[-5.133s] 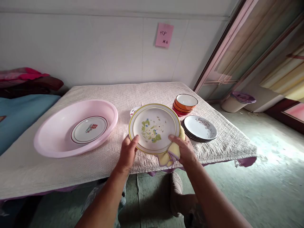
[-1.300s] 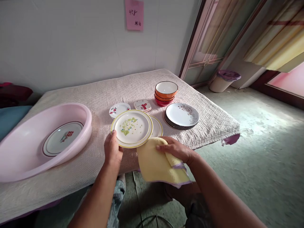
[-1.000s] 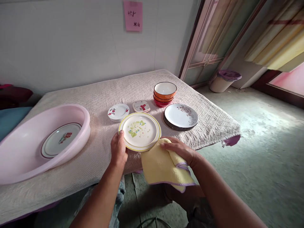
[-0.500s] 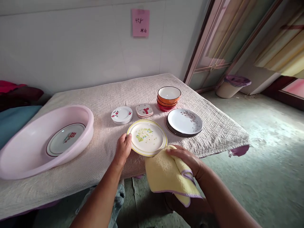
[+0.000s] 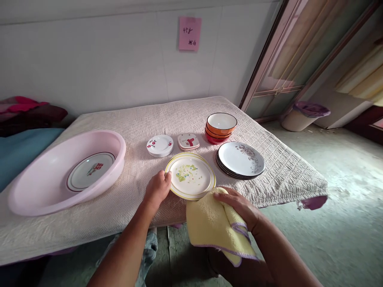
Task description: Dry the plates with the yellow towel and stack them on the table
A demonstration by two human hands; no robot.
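Note:
My left hand (image 5: 158, 186) grips the left rim of a white plate (image 5: 197, 173) that has a yellow edge and a green leaf pattern, its thumb on top. A pale yellow towel (image 5: 212, 225) with purple stitched edging is held in my right hand (image 5: 237, 203), against the plate's lower right rim. The fingers under the towel are hidden. Just beyond the plate lie a stack of small flowered plates (image 5: 160, 145) and squarish dishes with a red figure (image 5: 188, 141). To the right is a stack of dark-rimmed plates (image 5: 241, 159).
Orange and red bowls (image 5: 220, 124) stand stacked behind the dark-rimmed plates. On the left sits a pink basin (image 5: 119, 157) with a plate (image 5: 91, 170) inside. A quilted cover (image 5: 281, 171) lies over the surface. A lined bin (image 5: 303, 115) stands on the floor at right.
The view has shifted slightly, so the whole scene sits further right. Both hands keep hold of the plate and towel in nearly the same pose.

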